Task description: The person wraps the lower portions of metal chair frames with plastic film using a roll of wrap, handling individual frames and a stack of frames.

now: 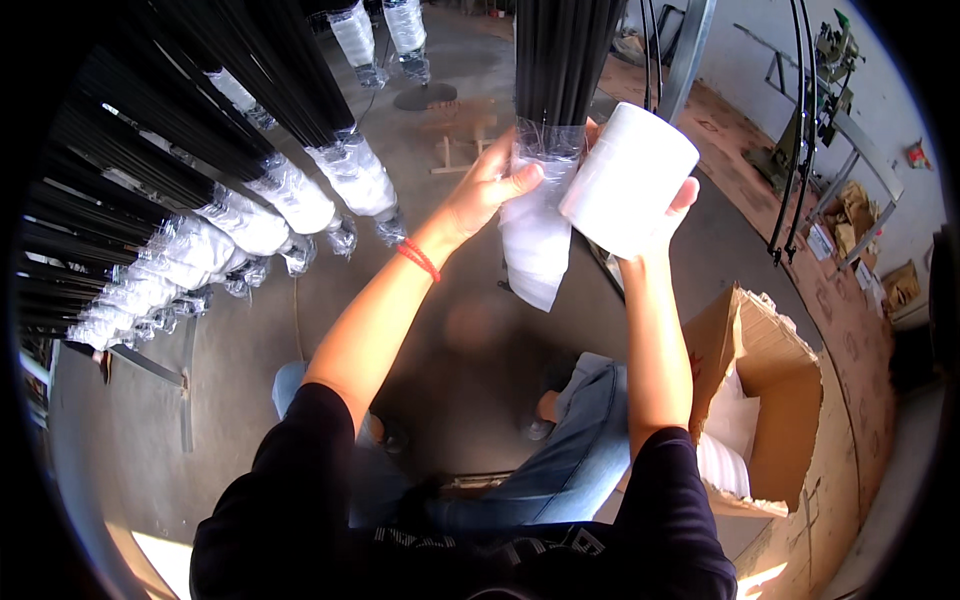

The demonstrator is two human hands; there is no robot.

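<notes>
Left hand [490, 195]: clasps white wrap [538, 240], thumb in front
White roll [632, 178]: gripped in right hand [655, 240], beside black bundle [562, 65]
Black bundle: upright, lower end sheathed (wrap tapering downward)
Carton [778, 410]: open, lower right

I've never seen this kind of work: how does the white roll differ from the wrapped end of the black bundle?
The white roll is a thick, smooth cylinder, while the wrapped end is narrower and uneven. The white roll tilts; the wrapped end hangs nearly straight down. The right hand holds the white roll, the left hand the wrapped end. Both look mostly white.
</notes>
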